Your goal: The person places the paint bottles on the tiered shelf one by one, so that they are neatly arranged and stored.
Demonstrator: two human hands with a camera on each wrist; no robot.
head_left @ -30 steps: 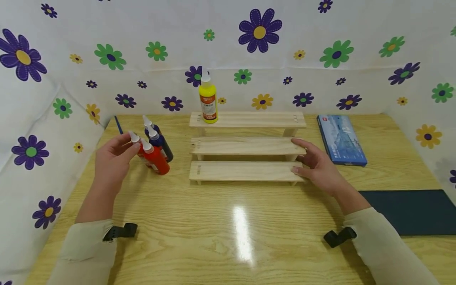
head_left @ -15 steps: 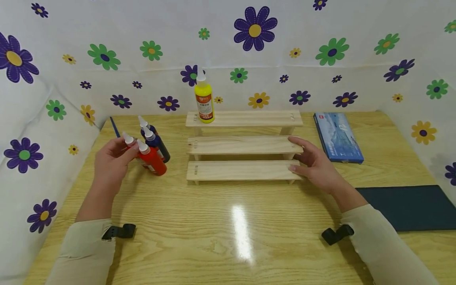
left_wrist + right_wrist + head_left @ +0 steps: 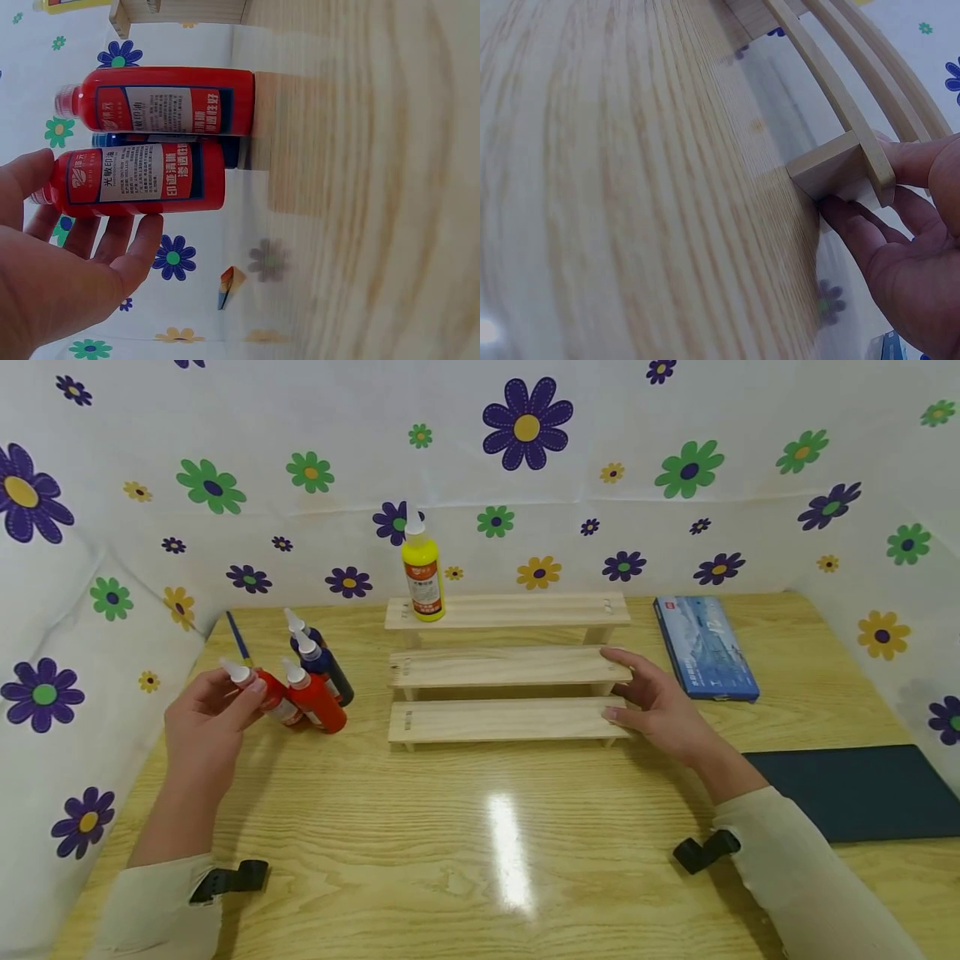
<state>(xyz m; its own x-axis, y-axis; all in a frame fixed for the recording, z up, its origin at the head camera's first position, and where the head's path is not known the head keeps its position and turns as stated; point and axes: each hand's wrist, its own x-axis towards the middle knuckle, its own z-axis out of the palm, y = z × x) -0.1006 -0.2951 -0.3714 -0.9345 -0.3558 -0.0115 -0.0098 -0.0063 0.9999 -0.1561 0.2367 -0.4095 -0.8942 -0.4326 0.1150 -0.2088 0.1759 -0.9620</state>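
Note:
My left hand (image 3: 206, 727) pinches a red squeeze bottle of ink (image 3: 139, 176) near its white nozzle cap, thumb on one side and fingers on the other. The bottle leans in the head view, and its base stands off the table in the left wrist view. Beside it stands a second red bottle (image 3: 321, 700), with two dark blue bottles (image 3: 337, 681) behind. My right hand (image 3: 663, 710) grips the right end of a three-step wooden rack (image 3: 510, 722), thumb on the lowest step and forefinger at the middle one. A yellow bottle (image 3: 423, 572) stands on the top step's left end.
A blue flat box (image 3: 705, 647) lies right of the rack. Nearer on that side is a dark mat (image 3: 840, 793). A paintbrush (image 3: 238, 639) lies at the far left of the wood-grain table (image 3: 420, 835). Flower-print cloth (image 3: 330, 539) encloses the back and sides.
My left hand has drawn the red bottle leftward, away from the other red one. The right hand keeps its grip on the rack. The head view has shifted slightly.

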